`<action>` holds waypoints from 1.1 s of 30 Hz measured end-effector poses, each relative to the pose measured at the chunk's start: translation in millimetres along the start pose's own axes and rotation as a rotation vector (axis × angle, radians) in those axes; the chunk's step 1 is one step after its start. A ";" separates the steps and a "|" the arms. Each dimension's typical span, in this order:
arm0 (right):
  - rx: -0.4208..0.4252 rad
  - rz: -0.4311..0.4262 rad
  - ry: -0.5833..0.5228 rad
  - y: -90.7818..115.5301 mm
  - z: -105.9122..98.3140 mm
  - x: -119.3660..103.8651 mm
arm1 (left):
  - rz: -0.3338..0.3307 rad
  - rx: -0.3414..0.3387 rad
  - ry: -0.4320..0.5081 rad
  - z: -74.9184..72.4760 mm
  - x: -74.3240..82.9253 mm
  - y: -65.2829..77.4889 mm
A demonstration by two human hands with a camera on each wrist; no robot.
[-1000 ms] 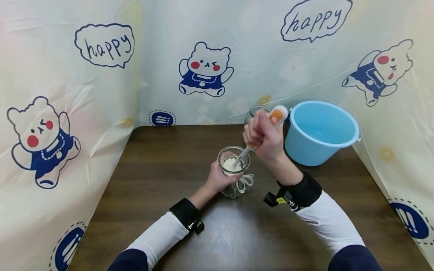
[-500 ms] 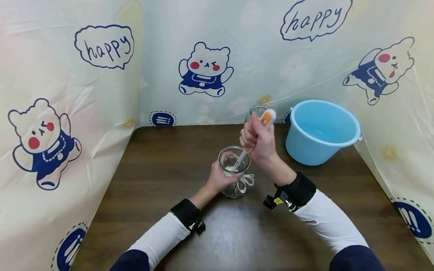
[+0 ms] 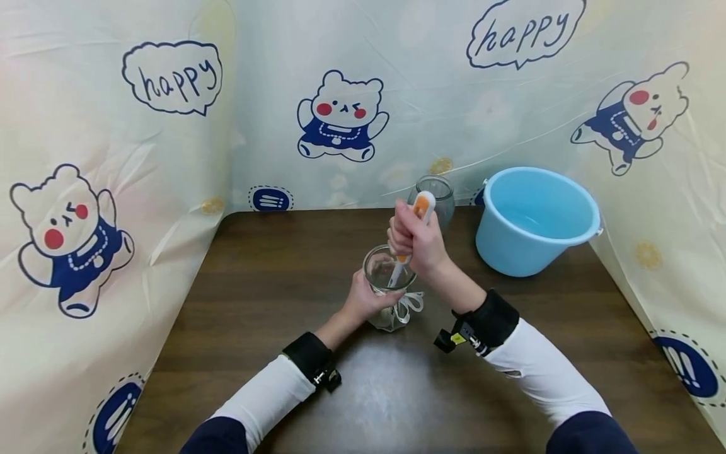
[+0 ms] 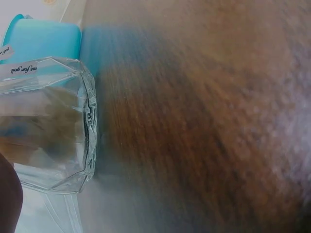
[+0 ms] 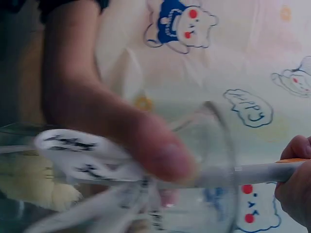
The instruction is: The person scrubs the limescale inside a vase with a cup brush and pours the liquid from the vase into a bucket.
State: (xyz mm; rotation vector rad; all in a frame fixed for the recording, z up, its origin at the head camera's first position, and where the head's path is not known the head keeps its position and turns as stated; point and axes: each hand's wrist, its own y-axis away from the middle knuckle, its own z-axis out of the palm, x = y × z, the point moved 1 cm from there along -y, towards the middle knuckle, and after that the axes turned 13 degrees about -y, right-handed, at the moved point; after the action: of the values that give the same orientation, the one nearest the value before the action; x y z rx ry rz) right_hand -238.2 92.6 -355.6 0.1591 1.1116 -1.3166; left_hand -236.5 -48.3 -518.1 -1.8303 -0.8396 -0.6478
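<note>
My left hand (image 3: 365, 299) grips a clear glass jar (image 3: 388, 323) round its upper part. A white ribbon (image 3: 409, 306) with black lettering is tied in a bow at the jar's neck. In my right fist (image 3: 418, 241) is a bottle brush (image 3: 424, 203) with a white and orange handle, held steeply. Its shaft runs down through the jar's mouth. Inside the glass, the right wrist view shows the cream brush head (image 5: 41, 177) deep in the jar. The left thumb (image 5: 165, 155) presses along the jar's side. In the left wrist view the jar's faceted base (image 4: 87, 121) stands close by the tabletop.
A second glass jar (image 3: 442, 189) stands behind my right hand at the table's back edge. To its right is a light blue bucket (image 3: 510, 246). A curtain (image 3: 431, 94) with printed bears hangs round the back and sides of the brown table (image 3: 255, 271).
The right hand has moved left and slightly down, pushing the brush deeper; its cream head has sunk from near the jar's mouth. The left hand and jar have stayed in place.
</note>
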 end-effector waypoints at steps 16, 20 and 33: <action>-0.030 0.042 0.015 -10.2 2.0 -20.0 | 0.021 0.003 -0.023 -12.4 38.5 -4.4; -0.044 0.107 0.072 -0.1 4.3 -5.0 | 0.030 0.006 -0.038 -15.6 44.0 -4.4; -0.161 0.112 0.201 -15.3 35.9 -30.6 | 0.045 0.016 -0.059 -16.1 43.8 -5.4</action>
State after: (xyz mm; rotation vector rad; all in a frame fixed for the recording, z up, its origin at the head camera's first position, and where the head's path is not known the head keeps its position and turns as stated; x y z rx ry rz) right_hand -226.3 85.0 -308.1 0.2343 1.3544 -1.1239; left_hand -214.7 -50.3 -476.6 -1.8565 -0.8371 -0.5592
